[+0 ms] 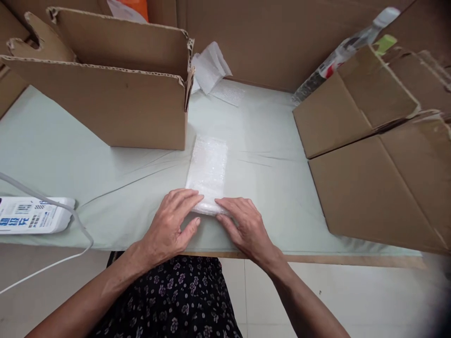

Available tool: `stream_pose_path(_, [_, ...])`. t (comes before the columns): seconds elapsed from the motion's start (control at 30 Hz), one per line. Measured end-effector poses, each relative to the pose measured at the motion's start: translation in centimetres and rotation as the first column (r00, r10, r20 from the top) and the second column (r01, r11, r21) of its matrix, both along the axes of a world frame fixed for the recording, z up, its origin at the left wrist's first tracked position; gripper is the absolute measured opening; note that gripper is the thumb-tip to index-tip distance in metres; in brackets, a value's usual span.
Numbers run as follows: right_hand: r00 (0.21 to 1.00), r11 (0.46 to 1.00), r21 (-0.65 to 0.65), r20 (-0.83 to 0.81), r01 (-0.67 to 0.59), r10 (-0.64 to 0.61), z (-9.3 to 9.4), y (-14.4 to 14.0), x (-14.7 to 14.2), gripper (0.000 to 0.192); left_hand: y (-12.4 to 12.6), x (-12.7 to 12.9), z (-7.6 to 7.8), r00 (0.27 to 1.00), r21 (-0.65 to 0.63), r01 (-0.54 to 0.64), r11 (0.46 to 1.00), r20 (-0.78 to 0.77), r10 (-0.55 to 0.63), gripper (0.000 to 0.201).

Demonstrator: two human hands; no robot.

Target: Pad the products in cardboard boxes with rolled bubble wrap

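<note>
We see a strip of white bubble wrap (208, 171) lying flat on the pale green table cloth (264, 141), its long side running away from the person and its near end close to the table's front edge. The left hand (169, 225) rests palm down on the near left corner of the bubble wrap, fingers stretched out and slightly spread, pressing on the sheet rather than closing around it. The right hand (243, 225) lies just beside it on the near right corner, also flat, its fingertips touching the edge of the wrap; neither hand grips anything. The two hands nearly meet over the near end of the bubble wrap. To the left of the bubble wrap and just behind it stands an open cardboard box (105, 89) with its flaps up. To the right of the wrap, well apart, lie flattened cardboard boxes (380, 155). Beyond the far end of the wrap sits a crumpled white sheet (209, 65). Far to the left of the wrap lies a white power strip (33, 215) with its cable (75, 220).
</note>
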State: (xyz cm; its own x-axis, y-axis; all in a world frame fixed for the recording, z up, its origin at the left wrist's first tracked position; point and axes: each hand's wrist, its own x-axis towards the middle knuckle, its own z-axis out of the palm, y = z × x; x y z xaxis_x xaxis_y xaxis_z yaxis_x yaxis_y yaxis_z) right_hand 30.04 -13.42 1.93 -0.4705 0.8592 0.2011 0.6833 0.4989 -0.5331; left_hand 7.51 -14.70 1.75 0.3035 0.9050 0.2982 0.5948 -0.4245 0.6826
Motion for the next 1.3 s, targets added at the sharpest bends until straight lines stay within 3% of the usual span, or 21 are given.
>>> stream_pose_path(0.1, [0.997, 0.986, -0.167, -0.077, -0.027, 0.014, 0.6, 0.0, 0.3, 0.028, -0.3, -0.5, 0.4, 1.0, -0.101, 0.006, 0.995, 0.008, -0.005, 0.039])
stream_pose_path(0.13, [0.998, 0.99, -0.139, -0.061, -0.006, -0.003, 0.7, -0.2, 0.3, 0.028, -0.1, -0.5, 0.4, 1.0, -0.131, -0.016, 0.991, -0.006, 0.016, 0.038])
stream_pose_path(0.23, [0.997, 0.993, 0.109, 0.045, 0.051, -0.056, 0.7, -0.8, -0.2, 0.029, 1.1, -0.3, -0.1, 0.992, -0.131, -0.102, 0.986, -0.086, 0.091, 0.037])
stream_pose_path(0.3, [0.989, 0.979, 0.204, 0.144, -0.011, -0.019, 0.5, -1.0, -0.9, 0.034, 1.9, 0.0, -0.5, 0.981, -0.095, -0.158, 0.983, -0.127, 0.146, 0.036])
stream_pose_path(0.37, [0.971, 0.974, 0.207, 0.233, -0.092, 0.042, 0.2, -0.4, -1.7, 0.035, 2.2, 0.2, -0.7, 0.975, -0.107, -0.212, 0.971, -0.096, 0.202, 0.038])
stream_pose_path(0.47, [0.977, 0.985, 0.16, 0.213, -0.064, 0.029, -0.2, 1.4, -2.4, 0.029, 1.3, 0.1, -0.6, 0.934, -0.288, -0.282, 0.915, 0.138, 0.331, 0.048])
stream_pose_path(0.53, [0.997, 0.996, 0.084, 0.081, 0.012, -0.019, -0.2, 2.4, -2.4, 0.029, 0.1, 0.0, -0.4, 0.827, -0.462, -0.263, 0.847, 0.345, 0.444, 0.055])
stream_pose_path(0.6, [0.996, 0.997, -0.038, -0.06, 0.069, -0.072, 0.0, 2.7, -2.3, 0.031, -1.0, 0.1, -0.2, 0.662, -0.599, -0.201, 0.775, 0.499, 0.559, 0.058])
stream_pose_path(0.73, [0.953, 0.94, -0.313, -0.22, 0.136, -0.211, 0.5, 1.3, -2.5, 0.032, -1.7, 1.1, 0.5, 0.345, -0.737, 0.01, 0.676, 0.637, 0.689, 0.067])
stream_pose_path(0.87, [0.908, 0.864, -0.498, -0.323, 0.077, -0.268, 1.0, -0.6, -3.4, 0.033, -1.3, 2.5, 1.0, 0.234, -0.722, 0.292, 0.627, 0.689, 0.685, 0.065])
stream_pose_path(0.93, [0.932, 0.872, -0.487, -0.293, 0.046, -0.212, 1.4, -1.1, -3.6, 0.03, -1.4, 2.9, 0.9, 0.214, -0.734, 0.324, 0.597, 0.671, 0.71, 0.065])
stream_pose_path(1.0, [0.965, 0.925, -0.377, -0.215, 0.058, -0.148, 1.8, -1.0, -3.4, 0.028, -1.5, 2.9, 0.8, 0.216, -0.756, 0.322, 0.569, 0.644, 0.734, 0.065])
stream_pose_path(1.1, [0.958, 0.963, -0.208, -0.191, 0.173, -0.214, 2.2, 0.0, -2.2, 0.029, -1.9, 2.2, 0.8, 0.241, -0.775, 0.322, 0.544, 0.623, 0.744, 0.06])
stream_pose_path(1.17, [0.914, 0.929, -0.301, -0.274, 0.214, -0.299, 2.1, 1.0, -1.7, 0.038, -2.0, 1.7, 0.9, 0.282, -0.768, 0.356, 0.532, 0.631, 0.722, 0.06])
stream_pose_path(1.23, [0.87, 0.868, -0.485, -0.378, 0.105, -0.317, 1.8, 1.5, -1.8, 0.045, -1.8, 1.2, 1.1, 0.348, -0.759, 0.379, 0.53, 0.647, 0.678, 0.059])
stream_pose_path(1.3, [0.84, 0.821, -0.571, -0.456, -0.024, -0.293, 1.4, 1.5, -2.7, 0.039, -1.3, 0.9, 1.1, 0.442, -0.758, 0.301, 0.579, 0.648, 0.62, 0.053])
